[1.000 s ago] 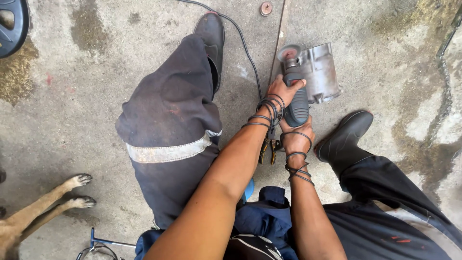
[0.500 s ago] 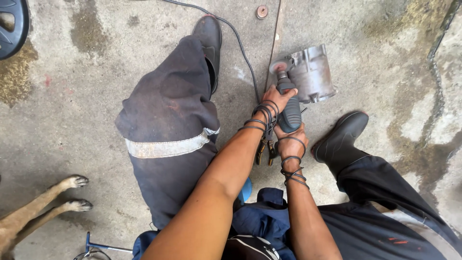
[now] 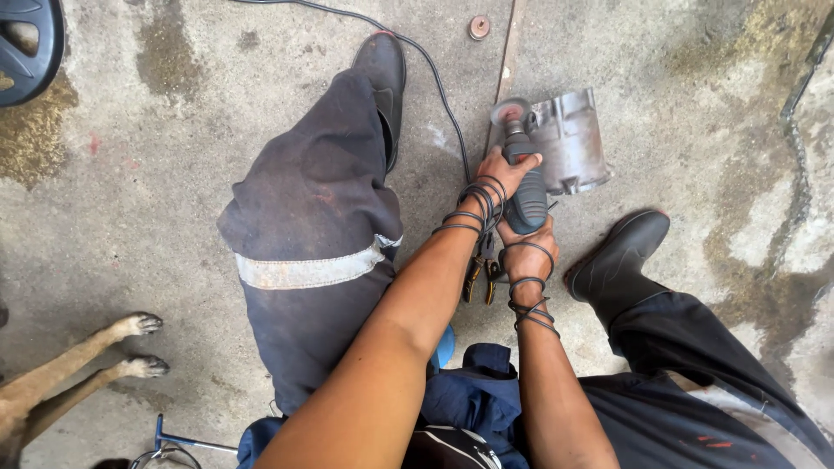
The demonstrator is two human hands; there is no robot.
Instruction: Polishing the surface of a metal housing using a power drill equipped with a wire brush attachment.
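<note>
Dog's paws (image 3: 130, 343), dark wheel cover (image 3: 26, 43), round washer (image 3: 479, 27), pliers (image 3: 480, 274) on stained concrete floor (image 3: 156, 174).

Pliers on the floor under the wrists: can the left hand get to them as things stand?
Probably not right away. The left hand grips the angle grinder along with the right hand, and both wrists lie over the pliers. Once it lets go, they lie close beneath.

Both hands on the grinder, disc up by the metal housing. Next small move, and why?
Probably ease the disc a touch right onto the near edge of the housing. Left hand and right hand both grip the grinder, and the disc sits beside that edge; contact can't be told. The cord runs clear to the left.
</note>
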